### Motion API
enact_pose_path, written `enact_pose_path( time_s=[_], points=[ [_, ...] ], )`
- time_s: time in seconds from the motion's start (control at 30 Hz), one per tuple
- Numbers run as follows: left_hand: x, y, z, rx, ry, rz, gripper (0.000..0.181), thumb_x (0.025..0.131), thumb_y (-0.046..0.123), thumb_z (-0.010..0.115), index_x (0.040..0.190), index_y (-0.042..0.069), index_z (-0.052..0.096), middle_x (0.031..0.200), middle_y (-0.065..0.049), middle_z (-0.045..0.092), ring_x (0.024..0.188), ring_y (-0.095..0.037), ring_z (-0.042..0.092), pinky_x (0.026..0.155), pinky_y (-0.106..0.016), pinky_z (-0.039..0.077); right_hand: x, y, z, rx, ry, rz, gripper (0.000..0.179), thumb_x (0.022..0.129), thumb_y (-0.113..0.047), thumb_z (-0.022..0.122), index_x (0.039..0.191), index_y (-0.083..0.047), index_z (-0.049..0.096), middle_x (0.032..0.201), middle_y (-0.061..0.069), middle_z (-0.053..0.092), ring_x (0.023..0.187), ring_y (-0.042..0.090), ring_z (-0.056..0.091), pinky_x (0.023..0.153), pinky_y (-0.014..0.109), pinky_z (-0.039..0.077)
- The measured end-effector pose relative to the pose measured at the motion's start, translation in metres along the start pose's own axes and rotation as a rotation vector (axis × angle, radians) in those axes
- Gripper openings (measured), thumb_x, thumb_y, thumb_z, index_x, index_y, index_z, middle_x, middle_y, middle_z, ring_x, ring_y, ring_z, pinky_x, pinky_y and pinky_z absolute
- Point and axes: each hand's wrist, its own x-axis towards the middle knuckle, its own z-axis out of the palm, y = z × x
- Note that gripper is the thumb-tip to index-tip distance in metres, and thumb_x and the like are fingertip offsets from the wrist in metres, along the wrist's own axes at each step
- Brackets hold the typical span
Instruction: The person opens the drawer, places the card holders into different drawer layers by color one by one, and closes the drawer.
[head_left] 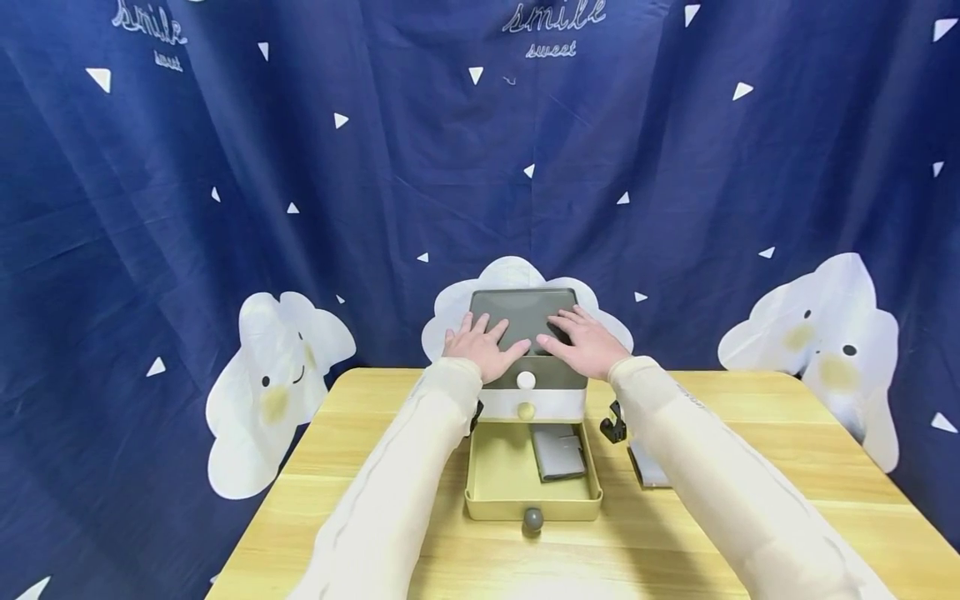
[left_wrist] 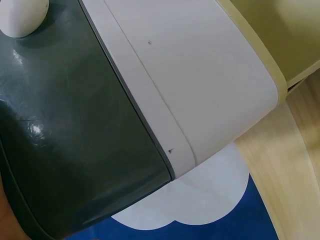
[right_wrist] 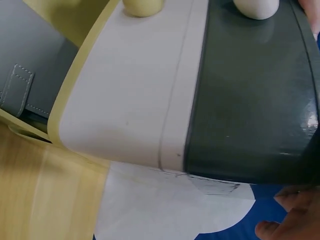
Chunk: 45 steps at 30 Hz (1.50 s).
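A small three-tier drawer box (head_left: pixel 532 406) stands on the table, dark green on top, white in the middle and yellow at the bottom. On its dark top rests my left hand (head_left: pixel 482 348), fingers spread, near the left edge. My right hand (head_left: pixel 588 343) touches the top's right side, fingers also spread; some of its fingers (right_wrist: pixel 295 217) show past the box's side in the right wrist view. The yellow bottom drawer (head_left: pixel 498 508) is pulled out toward me. Inside it, on the right, lies a grey notebook-like case (head_left: pixel 558 452) with a stitched strap.
Another grey, flat item (head_left: pixel 649 468) lies on the table right of the drawer, partly hidden by my right sleeve. The wooden table (head_left: pixel 750 425) reaches back to a dark blue curtain (head_left: pixel 420 150) with white clouds. A dark grey knob (head_left: pixel 533 521) sticks out from the drawer front.
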Motion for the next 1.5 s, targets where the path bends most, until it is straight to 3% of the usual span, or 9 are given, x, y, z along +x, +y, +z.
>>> enact_pose_path(
  time_s=[0.57, 0.73, 0.9, 1.03, 1.13, 1.5],
  points=[
    [0.002, -0.002, 0.004, -0.015, 0.034, -0.006, 0.075, 0.08, 0.078, 0.021, 0.142, 0.037, 0.031, 0.15, -0.001, 0.02, 0.138, -0.029, 0.004, 0.103, -0.059, 0.007, -0.017, -0.014, -0.011, 0.053, -0.025, -0.077, 0.077, 0.088, -0.064, 0.035, 0.14, -0.008, 0.037, 0.143, 0.011, 0.034, 0.135, 0.03, 0.019, 0.105, 0.048, 0.019],
    [0.002, -0.003, 0.005, 0.003, 0.042, -0.006, 0.081, 0.076, 0.081, 0.014, 0.142, 0.037, 0.031, 0.15, 0.0, 0.021, 0.137, -0.029, 0.005, 0.103, -0.059, 0.009, -0.025, -0.019, -0.016, 0.071, -0.025, -0.101, 0.076, 0.087, -0.064, 0.037, 0.142, -0.01, 0.034, 0.144, 0.008, 0.032, 0.135, 0.027, 0.019, 0.106, 0.046, 0.019],
    [0.003, -0.003, 0.006, -0.001, 0.047, -0.005, 0.08, 0.077, 0.081, 0.016, 0.142, 0.038, 0.031, 0.15, -0.001, 0.021, 0.137, -0.029, 0.006, 0.103, -0.059, 0.009, -0.039, -0.022, -0.022, 0.093, -0.005, -0.12, 0.075, 0.088, -0.06, 0.041, 0.143, -0.011, 0.031, 0.145, 0.009, 0.031, 0.133, 0.027, 0.024, 0.103, 0.045, 0.026],
    [0.004, -0.003, 0.007, -0.002, 0.056, -0.003, 0.076, 0.078, 0.079, 0.019, 0.141, 0.038, 0.032, 0.149, -0.001, 0.022, 0.137, -0.029, 0.006, 0.103, -0.059, 0.009, -0.053, -0.02, -0.026, 0.099, 0.017, -0.107, 0.075, 0.087, -0.06, 0.043, 0.143, -0.012, 0.03, 0.144, 0.012, 0.031, 0.096, 0.02, 0.056, 0.087, 0.041, 0.041],
    [0.005, -0.002, 0.008, 0.004, 0.063, -0.005, 0.077, 0.078, 0.079, 0.019, 0.141, 0.038, 0.032, 0.149, 0.0, 0.022, 0.137, -0.029, 0.006, 0.103, -0.059, 0.009, -0.064, -0.016, -0.029, 0.11, 0.022, -0.083, 0.074, 0.087, -0.06, 0.044, 0.144, -0.016, 0.029, 0.144, 0.009, 0.031, 0.065, 0.012, 0.052, 0.073, 0.036, 0.044],
    [0.006, -0.005, 0.01, -0.015, 0.063, 0.002, 0.082, 0.075, 0.083, 0.014, 0.141, 0.039, 0.032, 0.149, 0.0, 0.022, 0.137, -0.029, 0.005, 0.103, -0.058, 0.01, -0.1, -0.001, -0.03, 0.118, 0.075, -0.125, 0.068, 0.087, -0.051, 0.052, 0.144, -0.023, 0.027, 0.141, 0.002, 0.036, 0.048, 0.007, 0.043, 0.06, 0.027, 0.041]
  ],
)
